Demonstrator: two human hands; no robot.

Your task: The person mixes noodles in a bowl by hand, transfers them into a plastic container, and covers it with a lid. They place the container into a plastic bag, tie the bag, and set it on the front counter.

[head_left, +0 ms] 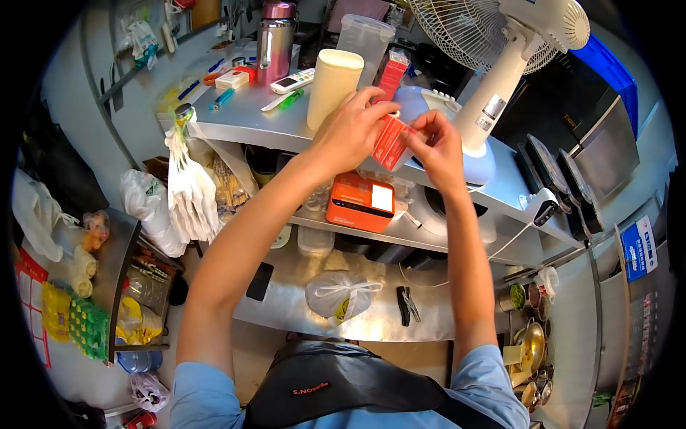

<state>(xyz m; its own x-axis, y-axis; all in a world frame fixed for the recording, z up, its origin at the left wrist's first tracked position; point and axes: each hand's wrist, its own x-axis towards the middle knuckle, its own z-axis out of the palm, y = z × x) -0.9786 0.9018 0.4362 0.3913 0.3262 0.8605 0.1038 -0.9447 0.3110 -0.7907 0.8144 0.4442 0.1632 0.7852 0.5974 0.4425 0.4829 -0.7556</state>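
Observation:
Above the upper steel shelf's front edge, my left hand [352, 132] and my right hand [437, 149] hold a small red packet [390, 141] with pale print between them. The fingers of both hands are bent and pinched at its upper part. Just behind my left hand stands a cream-coloured roll [333, 86]. A red box [391, 74] is upright behind the packet. Below the hands, an orange device [360, 203] with a white label sits on the lower shelf.
A white fan [493, 93] stands at the right rear. On the steel counter [250, 314] lie a tied plastic bag [340, 297], a black phone [260, 281] and a stapler-like tool [409, 306]. White gloves [191, 186] hang at the left. A metallic flask [276, 50] stands at the back.

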